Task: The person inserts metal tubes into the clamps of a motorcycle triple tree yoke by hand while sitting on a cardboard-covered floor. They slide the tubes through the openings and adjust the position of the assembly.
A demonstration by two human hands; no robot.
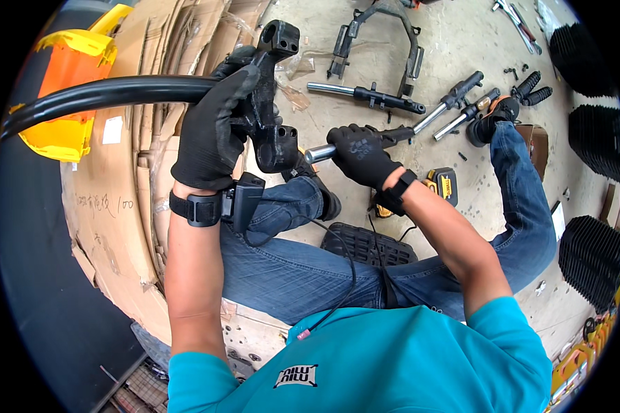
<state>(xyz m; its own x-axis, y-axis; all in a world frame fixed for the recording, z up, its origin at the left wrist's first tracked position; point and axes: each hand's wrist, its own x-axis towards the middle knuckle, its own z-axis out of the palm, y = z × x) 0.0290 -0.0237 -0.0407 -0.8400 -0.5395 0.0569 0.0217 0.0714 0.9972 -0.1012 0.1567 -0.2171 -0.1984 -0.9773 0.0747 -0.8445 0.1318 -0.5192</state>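
Observation:
My left hand (pixel 217 131), in a black glove, is wrapped round a black metal fork clamp (pixel 267 93) with a round hole at its upper end and another boss at its lower end. A long black curved tube (pixel 110 91) runs leftward from behind this hand; how it joins the clamp is hidden. My right hand (pixel 362 153), also gloved, grips a fork leg (pixel 319 153). Its shiny silver end points left, just right of the clamp's lower boss and seemingly apart from it. The leg's black part shows beyond my fingers.
On the floor ahead lie more fork legs (pixel 386 100), a black frame piece (pixel 386 10) and scattered bolts. A yellow-and-black power tool (pixel 442 184) sits beyond my right wrist. Flattened cardboard (pixel 107 182) and a yellow-orange bin (pixel 69 82) are left; black ribbed stacks (pixel 594 141) stand right.

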